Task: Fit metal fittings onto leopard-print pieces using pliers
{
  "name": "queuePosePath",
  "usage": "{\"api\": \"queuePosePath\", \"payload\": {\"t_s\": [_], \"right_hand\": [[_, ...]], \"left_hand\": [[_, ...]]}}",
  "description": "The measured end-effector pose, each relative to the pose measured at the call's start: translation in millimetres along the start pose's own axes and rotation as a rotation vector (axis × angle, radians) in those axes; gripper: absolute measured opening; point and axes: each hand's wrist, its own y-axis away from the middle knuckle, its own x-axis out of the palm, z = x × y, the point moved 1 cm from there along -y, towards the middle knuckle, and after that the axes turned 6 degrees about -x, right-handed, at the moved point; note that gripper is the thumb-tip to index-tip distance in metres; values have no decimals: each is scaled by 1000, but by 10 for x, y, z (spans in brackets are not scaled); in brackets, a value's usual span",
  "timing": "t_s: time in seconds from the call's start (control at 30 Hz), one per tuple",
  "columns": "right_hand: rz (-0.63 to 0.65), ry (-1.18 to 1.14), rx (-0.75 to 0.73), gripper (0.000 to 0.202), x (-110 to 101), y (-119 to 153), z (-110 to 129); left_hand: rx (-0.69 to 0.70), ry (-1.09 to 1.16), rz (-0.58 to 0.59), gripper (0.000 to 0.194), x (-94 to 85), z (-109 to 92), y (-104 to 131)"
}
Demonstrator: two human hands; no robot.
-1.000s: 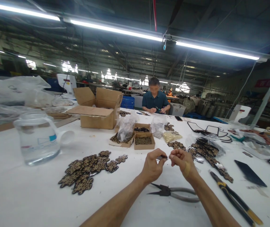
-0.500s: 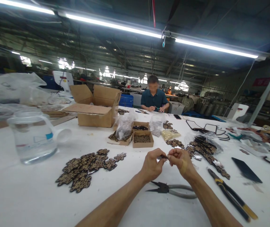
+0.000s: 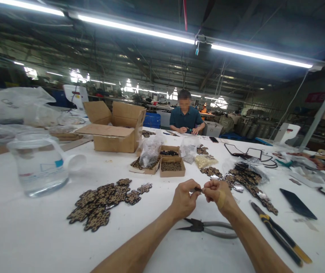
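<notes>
My left hand point(image 3: 185, 199) pinches a small dark piece point(image 3: 198, 189), too small to name, between thumb and fingers. Close against it, the fingertips of my right hand point(image 3: 217, 192) are pressed together at the piece's right end; a bandage wraps the back of that hand near the thumb. Below both hands lie grey-handled pliers point(image 3: 199, 226) with long thin jaws, partly hidden by my right forearm. To the left is a pile of leopard-print, flower-edged patches point(image 3: 102, 201). Another heap of such patches point(image 3: 244, 180) lies right of my hands.
Ahead stand small boxes of tiny metal parts point(image 3: 171, 167) and a large open carton point(image 3: 116, 131). A water jug point(image 3: 40, 167) stands left. Yellow-and-black pliers point(image 3: 281, 235) and a dark phone-like slab point(image 3: 298, 203) lie right. Across the table sits a person point(image 3: 185, 115) handling something small.
Almost nothing differs. Both hands stay together at the same spot, with only a slight shift of the fingers around the small dark piece.
</notes>
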Motion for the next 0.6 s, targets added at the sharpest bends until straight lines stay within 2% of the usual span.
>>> {"api": "queuePosePath", "payload": {"t_s": [0.13,0.43,0.6], "right_hand": [[102,-37,23,15,-60,20,47],[2,-73,-52,9,8,10,-3],[5,-50,-47,9,16,10,-13]], "left_hand": [[67,16,82,19,-60,-20,-26],[-62,21,48,13,-38,-12,-27],[-55,22,16,10,-30,-5,-28]]}}
